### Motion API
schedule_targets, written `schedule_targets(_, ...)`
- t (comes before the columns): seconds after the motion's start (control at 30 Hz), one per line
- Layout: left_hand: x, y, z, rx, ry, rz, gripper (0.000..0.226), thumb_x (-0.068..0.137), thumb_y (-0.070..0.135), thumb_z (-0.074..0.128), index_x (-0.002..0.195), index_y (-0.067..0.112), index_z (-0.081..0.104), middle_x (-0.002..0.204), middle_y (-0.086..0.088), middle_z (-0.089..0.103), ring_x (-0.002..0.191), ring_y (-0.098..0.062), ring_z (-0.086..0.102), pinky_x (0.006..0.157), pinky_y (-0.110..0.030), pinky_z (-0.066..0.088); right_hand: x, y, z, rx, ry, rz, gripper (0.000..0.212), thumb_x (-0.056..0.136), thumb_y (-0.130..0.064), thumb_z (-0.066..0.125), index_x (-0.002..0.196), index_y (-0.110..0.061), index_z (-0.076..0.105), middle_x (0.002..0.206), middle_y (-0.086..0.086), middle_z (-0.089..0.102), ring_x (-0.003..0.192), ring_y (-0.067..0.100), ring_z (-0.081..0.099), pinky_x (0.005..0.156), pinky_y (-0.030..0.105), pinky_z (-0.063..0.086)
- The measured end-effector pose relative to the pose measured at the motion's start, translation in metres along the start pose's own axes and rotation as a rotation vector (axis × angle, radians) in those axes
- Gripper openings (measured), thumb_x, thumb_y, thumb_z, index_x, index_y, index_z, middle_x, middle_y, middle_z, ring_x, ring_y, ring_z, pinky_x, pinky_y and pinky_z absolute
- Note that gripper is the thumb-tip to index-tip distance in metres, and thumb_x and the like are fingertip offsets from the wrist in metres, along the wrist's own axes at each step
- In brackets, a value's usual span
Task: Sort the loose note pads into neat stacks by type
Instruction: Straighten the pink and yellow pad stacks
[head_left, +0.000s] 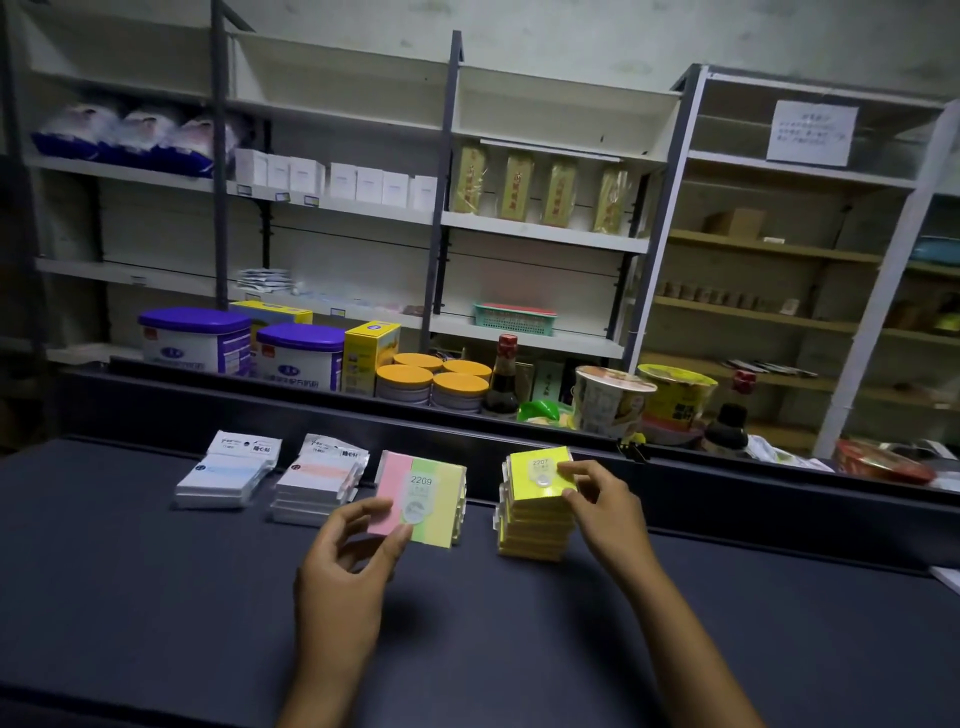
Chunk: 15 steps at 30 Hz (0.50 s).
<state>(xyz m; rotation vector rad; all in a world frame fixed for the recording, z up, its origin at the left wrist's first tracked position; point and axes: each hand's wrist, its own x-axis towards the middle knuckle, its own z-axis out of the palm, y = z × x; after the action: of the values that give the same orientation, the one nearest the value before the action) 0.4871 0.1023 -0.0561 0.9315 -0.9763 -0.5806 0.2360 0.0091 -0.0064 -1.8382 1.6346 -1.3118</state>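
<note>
Four stacks along the bench's (156, 597) far edge. Left hand (343, 566) pinching the pink-and-green pad (418, 499), marked "2209", by its near edge atop its stack. Right hand (605, 506) fingertips curled around the right edge of the top yellow pad (537, 475), marked "2207". Probably light, stiff, slippery in wrap; best gripped by opposite edges.

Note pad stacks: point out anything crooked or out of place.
The yellow stack is uneven, its pads slightly staggered at the left edge; the right hand grips its top pad. The left hand holds the pink-and-green pad tilted above its stack.
</note>
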Motion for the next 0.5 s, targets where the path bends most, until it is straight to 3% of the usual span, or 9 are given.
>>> schedule_targets(0.13,0.005,-0.004,0.0,0.035,0.001,-0.012,0.03,0.079,0.016,0.079,0.094,0.04,0.068,0.101,0.015,0.073,0.09,-0.016,0.069,0.081,-0.05,0.058,0.005,0.005,0.006,-0.2,-0.018,-0.021,0.028,0.096,-0.014,0.056,0.12,-0.024,0.066,0.114,0.004,0.061,0.113,0.024,0.054,0.094,0.039,0.049)
schedule_targets(0.3,0.014,-0.006,0.004,0.061,0.017,-0.012,0.03,0.078,0.015,0.08,0.094,0.038,0.069,0.097,0.016,0.072,0.088,-0.015,0.069,0.081,-0.05,0.058,0.007,0.007,0.006,-0.268,-0.039,-0.027,0.026,0.098,-0.018,0.055,0.12,-0.027,0.063,0.118,0.005,0.054,0.116,0.025,0.051,0.099,0.041,0.047)
schedule_targets(0.37,0.019,-0.007,0.008,0.088,0.018,0.011,0.03,0.077,0.016,0.081,0.093,0.038,0.069,0.096,0.017,0.071,0.086,-0.011,0.069,0.08,-0.041,0.058,0.008,0.006,0.002,-0.296,-0.048,-0.05,0.025,0.097,-0.021,0.056,0.121,-0.028,0.062,0.12,0.004,0.052,0.118,0.023,0.048,0.098,0.036,0.045)
schedule_targets(0.5,0.032,-0.008,0.017,0.183,0.001,0.063,0.027,0.076,0.02,0.081,0.091,0.038,0.068,0.095,0.016,0.071,0.086,0.0,0.067,0.07,-0.01,0.05,0.011,-0.002,-0.008,-0.382,0.007,-0.134,0.028,0.096,-0.026,0.058,0.124,-0.027,0.058,0.123,-0.001,0.051,0.121,0.018,0.045,0.094,0.032,0.044)
